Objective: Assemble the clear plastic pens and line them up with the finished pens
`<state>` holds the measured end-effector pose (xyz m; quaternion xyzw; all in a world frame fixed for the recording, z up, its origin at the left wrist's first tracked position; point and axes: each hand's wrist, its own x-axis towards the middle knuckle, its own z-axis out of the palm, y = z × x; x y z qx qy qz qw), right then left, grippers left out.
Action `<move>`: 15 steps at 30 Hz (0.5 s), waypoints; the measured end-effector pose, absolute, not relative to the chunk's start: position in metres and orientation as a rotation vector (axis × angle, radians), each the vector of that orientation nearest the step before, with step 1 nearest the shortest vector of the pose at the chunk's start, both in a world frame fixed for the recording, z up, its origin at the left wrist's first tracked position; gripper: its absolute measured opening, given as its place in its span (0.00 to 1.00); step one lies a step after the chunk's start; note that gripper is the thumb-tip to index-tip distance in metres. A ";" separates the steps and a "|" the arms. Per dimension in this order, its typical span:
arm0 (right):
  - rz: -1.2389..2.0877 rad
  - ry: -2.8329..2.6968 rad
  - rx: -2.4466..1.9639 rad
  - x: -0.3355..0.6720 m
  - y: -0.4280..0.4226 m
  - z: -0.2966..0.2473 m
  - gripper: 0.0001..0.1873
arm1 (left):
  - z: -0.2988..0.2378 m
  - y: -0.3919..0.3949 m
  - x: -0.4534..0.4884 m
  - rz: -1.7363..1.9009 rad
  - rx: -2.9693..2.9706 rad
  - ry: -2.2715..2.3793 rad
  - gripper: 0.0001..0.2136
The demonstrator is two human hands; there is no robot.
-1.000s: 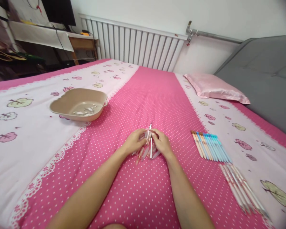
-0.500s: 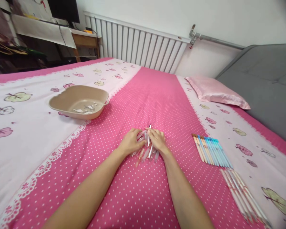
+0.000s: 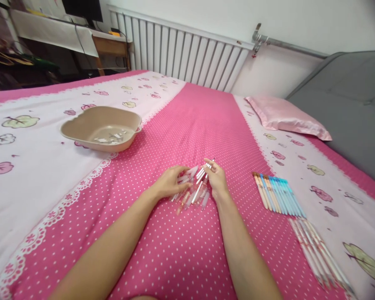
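A loose pile of clear and pale pink pens lies on the pink dotted bedspread in front of me. My left hand rests on the left side of the pile, fingers curled over several pens. My right hand is at the pile's right edge, its fingertips pinching a white pen that slants up and to the right. To the right, a neat row of orange and blue pens lies side by side, and nearer me a second row of whitish pens.
A beige bowl with small clear bits inside stands on the white part of the bedspread at the left. A pink pillow and grey headboard are at the right. A white radiator lines the far wall.
My right hand has drawn away to the right from the left hand, pulling one pen out of the pile and tilting it. The left hand stays on the pile.
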<state>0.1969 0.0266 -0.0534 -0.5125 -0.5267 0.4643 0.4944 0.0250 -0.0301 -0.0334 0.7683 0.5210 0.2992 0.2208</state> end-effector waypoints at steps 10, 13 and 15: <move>1.006 -1.598 -1.478 0.232 0.004 -0.013 0.17 | -0.024 -0.030 0.012 0.767 2.231 1.485 0.15; 0.935 -1.812 -1.544 0.231 -0.003 -0.012 0.16 | -0.024 -0.030 0.011 0.751 2.241 1.545 0.14; 0.950 -1.910 -1.494 0.228 -0.007 -0.013 0.16 | -0.025 -0.030 0.011 0.747 2.240 1.565 0.14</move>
